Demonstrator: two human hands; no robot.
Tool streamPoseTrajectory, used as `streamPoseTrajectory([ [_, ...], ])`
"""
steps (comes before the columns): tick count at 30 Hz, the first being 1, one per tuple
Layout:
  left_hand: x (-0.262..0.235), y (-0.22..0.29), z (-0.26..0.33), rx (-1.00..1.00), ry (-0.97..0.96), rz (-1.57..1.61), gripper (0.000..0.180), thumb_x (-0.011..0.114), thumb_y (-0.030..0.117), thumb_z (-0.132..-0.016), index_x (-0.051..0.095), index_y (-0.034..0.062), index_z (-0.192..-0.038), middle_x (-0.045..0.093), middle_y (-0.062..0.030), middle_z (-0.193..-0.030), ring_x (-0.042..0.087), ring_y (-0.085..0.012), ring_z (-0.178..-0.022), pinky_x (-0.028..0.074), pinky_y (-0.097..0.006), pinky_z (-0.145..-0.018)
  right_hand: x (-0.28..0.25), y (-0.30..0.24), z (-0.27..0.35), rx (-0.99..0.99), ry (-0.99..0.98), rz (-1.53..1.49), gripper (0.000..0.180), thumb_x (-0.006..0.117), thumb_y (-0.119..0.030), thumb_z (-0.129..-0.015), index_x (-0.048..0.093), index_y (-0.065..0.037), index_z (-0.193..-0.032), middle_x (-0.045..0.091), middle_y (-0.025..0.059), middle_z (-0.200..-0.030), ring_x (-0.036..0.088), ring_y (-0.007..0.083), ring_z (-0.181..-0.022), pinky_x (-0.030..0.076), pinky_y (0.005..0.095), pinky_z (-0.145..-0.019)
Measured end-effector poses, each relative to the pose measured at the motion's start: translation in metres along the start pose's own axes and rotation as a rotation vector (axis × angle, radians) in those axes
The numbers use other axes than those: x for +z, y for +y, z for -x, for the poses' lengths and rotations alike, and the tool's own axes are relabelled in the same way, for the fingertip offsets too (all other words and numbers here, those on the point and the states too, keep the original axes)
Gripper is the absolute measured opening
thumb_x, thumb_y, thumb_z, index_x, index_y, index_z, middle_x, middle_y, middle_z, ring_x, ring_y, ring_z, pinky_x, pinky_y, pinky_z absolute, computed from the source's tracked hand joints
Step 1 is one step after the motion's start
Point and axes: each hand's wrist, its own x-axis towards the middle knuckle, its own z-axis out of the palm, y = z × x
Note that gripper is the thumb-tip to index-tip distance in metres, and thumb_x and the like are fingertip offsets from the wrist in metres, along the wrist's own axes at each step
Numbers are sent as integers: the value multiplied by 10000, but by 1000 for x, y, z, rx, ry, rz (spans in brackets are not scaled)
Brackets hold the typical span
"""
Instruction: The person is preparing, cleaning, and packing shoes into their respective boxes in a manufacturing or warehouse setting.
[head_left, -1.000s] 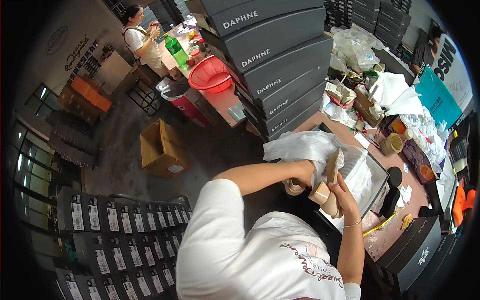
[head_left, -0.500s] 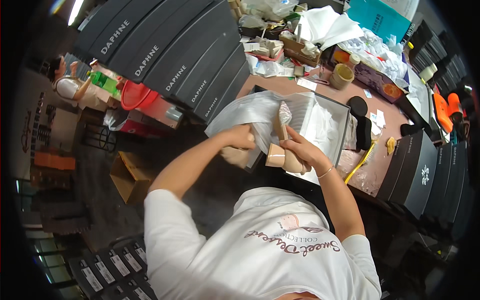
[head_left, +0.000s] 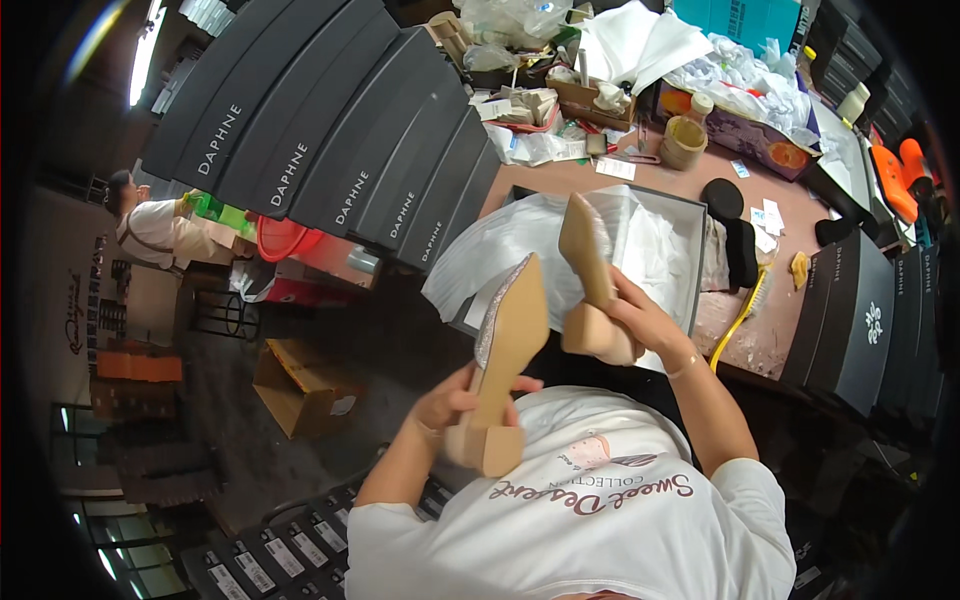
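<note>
While the open box lay just beyond both hands, left hand gripped one beige shoe; right hand clasped another shoe.

Open shoe box on table, tissue paper spilling over its left edge. Stack of closed boxes left of it. Brush right of box. Clutter behind. Cardboard carton on floor, lower left.
</note>
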Motion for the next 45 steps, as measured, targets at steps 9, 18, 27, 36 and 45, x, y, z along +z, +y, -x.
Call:
streamPoseTrajectory([
  [9, 6, -23, -85, -135, -322, -150, 465, 584, 159, -787, 539, -59, -1196, 573, -195, -1214, 654, -217, -867, 546, -322, -731, -32, 24, 97, -121, -9, -460, 565, 609, -138, -784, 403, -20, -1297, 596, 207, -1116, 653, 310, -922, 529, 418, -829],
  [18, 23, -8, -119, -180, -349, -276, 421, 554, 199, -851, 533, -87, -1159, 656, -180, -987, 662, -198, -799, 538, -301, -722, -54, 19, 74, -163, 265, -199, 662, 629, -200, -863, 310, -17, -1413, 515, 221, -1265, 556, 256, -1143, 468, 348, -929],
  [27, 43, -55, -126, -159, -129, -26, 846, 337, 693, -890, 314, 21, -1403, 438, -193, -1355, 611, -292, -1046, 532, -450, -851, -24, 11, 42, -286, 340, -35, 767, 651, -209, -892, 179, -73, -1481, 522, 189, -1238, 567, 187, -1067, 468, 311, -895],
  [36, 65, -60, -180, -225, -121, 254, 730, 399, 563, -898, 354, 47, -1412, 429, -215, -1376, 515, -389, -1170, 505, -523, -871, -113, -18, 60, -102, 678, 226, 309, 622, -226, -892, 636, 2, -1099, 655, 132, -989, 635, 225, -844, 505, 328, -750],
  [45, 47, -56, -202, -170, -41, 316, 748, 354, 591, -899, 381, 21, -1383, 486, -184, -1316, 532, -359, -1142, 521, -498, -816, -293, 12, 140, 185, 1462, 1097, 397, 654, -287, -833, 526, -21, -1097, 545, 223, -1079, 589, 395, -960, 492, 468, -798],
])
